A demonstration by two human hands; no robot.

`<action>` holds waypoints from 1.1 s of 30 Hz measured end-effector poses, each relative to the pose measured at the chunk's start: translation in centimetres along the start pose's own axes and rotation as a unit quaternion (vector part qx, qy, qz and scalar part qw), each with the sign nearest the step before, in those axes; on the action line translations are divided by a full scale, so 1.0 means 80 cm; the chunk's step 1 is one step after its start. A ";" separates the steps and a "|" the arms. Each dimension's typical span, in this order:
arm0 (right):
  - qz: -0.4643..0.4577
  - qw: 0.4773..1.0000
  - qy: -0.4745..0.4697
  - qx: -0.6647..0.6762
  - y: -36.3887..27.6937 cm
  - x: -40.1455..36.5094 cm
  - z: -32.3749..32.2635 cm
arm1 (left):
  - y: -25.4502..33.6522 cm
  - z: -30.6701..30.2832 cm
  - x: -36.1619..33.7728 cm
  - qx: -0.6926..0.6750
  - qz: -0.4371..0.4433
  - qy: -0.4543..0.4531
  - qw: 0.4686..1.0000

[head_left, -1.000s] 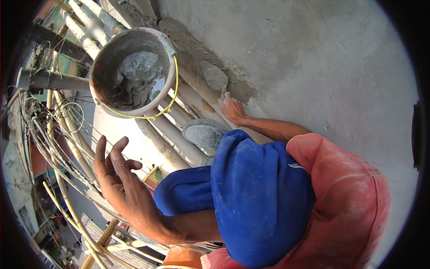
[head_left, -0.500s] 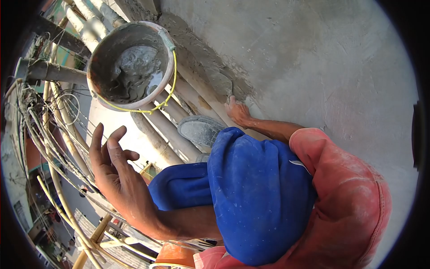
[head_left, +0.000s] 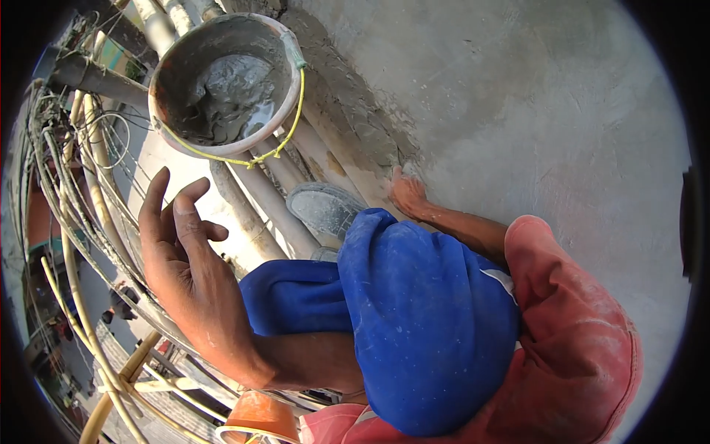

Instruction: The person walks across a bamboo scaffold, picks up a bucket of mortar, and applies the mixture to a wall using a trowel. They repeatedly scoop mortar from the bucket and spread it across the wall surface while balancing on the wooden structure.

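Observation:
My left hand point(head_left: 196, 277) is raised at the left with its fingers loosely bent and apart, holding nothing. Against the foot of the grey wall point(head_left: 532, 111), my right hand point(head_left: 408, 194) has its fingers closed on something I cannot make out, beside a rough band of wet mortar point(head_left: 355, 111). A bucket point(head_left: 287, 111) with a yellow cord handle stands at the upper left, partly filled with wet grey mortar point(head_left: 235, 92). My blue-covered knees point(head_left: 429, 318) lie between my arms.
Poles point(head_left: 274, 211) form the footing under my grey-smeared shoe point(head_left: 324, 207). Tangled cables point(head_left: 55, 177) hang at the left beside bamboo poles point(head_left: 111, 392). An orange bucket point(head_left: 259, 414) is at the bottom edge. Ground shows far below on the left.
My right hand has shifted slightly right and down along the wall's foot. The mortar bucket appears higher in the view, and more of the orange bucket shows. My left hand remains open.

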State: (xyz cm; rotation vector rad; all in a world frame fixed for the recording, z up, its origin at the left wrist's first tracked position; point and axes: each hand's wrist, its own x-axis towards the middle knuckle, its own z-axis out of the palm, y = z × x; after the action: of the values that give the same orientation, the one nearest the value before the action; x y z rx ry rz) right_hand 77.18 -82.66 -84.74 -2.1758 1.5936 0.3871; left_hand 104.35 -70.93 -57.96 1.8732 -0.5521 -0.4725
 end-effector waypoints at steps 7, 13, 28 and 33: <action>-0.069 0.990 -0.065 -0.107 -0.012 -0.003 -0.005 | 0.006 0.002 -0.002 0.013 -0.001 0.015 1.000; -0.232 0.901 0.009 -0.366 -0.103 0.093 -0.140 | -0.006 0.006 -0.005 0.119 0.039 0.088 0.988; -0.275 0.689 -0.161 -0.651 -0.178 0.207 -0.117 | -0.009 -0.012 -0.016 0.098 0.019 0.093 0.991; -0.270 0.742 0.021 -0.613 -0.195 0.239 -0.121 | -0.009 -0.014 -0.019 0.090 0.035 0.083 0.992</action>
State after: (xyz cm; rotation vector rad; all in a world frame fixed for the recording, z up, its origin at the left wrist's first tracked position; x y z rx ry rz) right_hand 97.72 -99.23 -82.37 -3.3985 0.5232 1.5012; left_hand 103.87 -68.98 -58.11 2.0345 -0.5621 -0.2245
